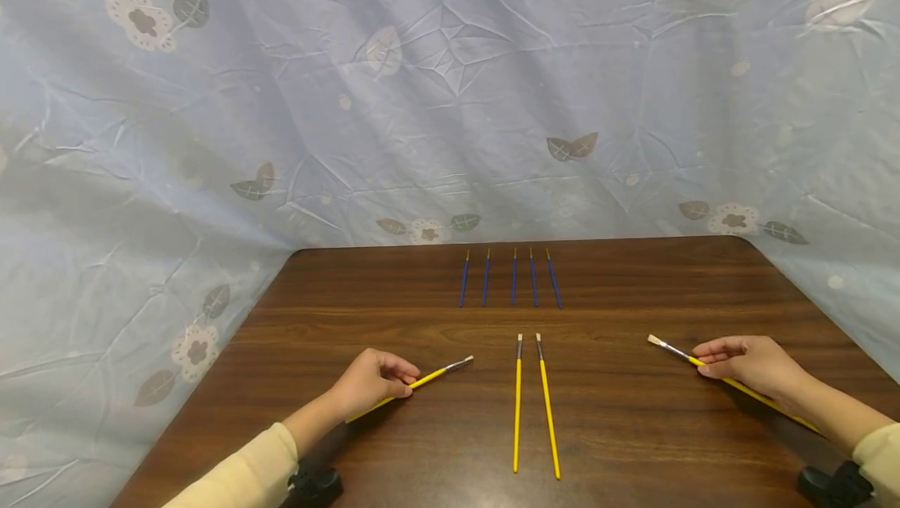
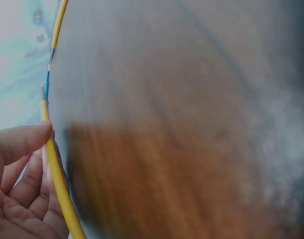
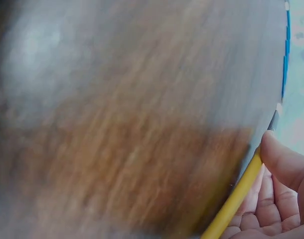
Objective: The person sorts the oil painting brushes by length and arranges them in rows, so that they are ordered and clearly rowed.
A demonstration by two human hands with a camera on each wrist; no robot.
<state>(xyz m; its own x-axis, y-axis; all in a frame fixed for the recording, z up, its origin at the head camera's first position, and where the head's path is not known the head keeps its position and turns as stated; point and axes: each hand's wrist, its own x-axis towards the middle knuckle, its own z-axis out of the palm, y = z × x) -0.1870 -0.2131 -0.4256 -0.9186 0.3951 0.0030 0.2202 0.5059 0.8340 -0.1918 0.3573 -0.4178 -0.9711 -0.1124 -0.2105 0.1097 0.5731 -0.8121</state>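
My left hand (image 1: 373, 383) pinches a yellow-handled paintbrush (image 1: 429, 377) between thumb and fingers, its pale bristles pointing right and away. In the left wrist view the thumb presses on that brush's handle (image 2: 60, 184). On the right side, my right hand (image 1: 752, 367) pinches another yellow paintbrush (image 1: 755, 395), bristles pointing left and away; the right wrist view shows its thick yellow handle (image 3: 236, 196) under the thumb. Between the hands, two yellow paintbrushes (image 1: 517, 414) (image 1: 548, 418) lie on the table, bristles toward the far edge.
Several thin blue paintbrushes (image 1: 513, 277) lie in a row near the far edge of the brown wooden table (image 1: 351, 320). A pale flowered curtain (image 1: 450, 101) hangs behind and around the table. Dark straps (image 1: 316, 484) sit near the wrists.
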